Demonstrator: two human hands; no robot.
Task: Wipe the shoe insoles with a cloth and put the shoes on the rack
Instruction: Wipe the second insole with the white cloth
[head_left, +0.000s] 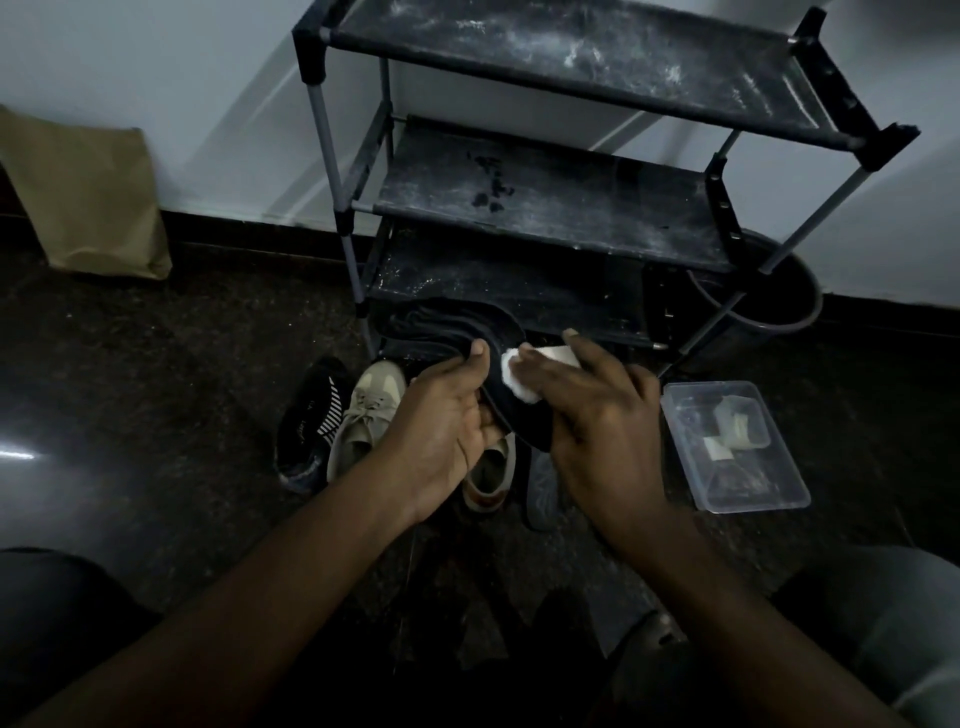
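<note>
While the left hand (441, 421) grips the dark shoe (524, 426), the right hand (597, 415) presses the white cloth (513, 376) on it.
Right thumb and fingers pinch that cloth; the shoe is held just before the rack's (571, 208) lowest shelf.

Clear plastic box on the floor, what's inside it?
Inside the clear rectangular plastic box lie a few pale folded pieces, toward its far end. Nothing covers it, but its near end is too dim to read.

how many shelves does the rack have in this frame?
3: top shelf, middle shelf below it, bottom shelf near the floor, its front partly hidden behind the held black shoe.
</note>
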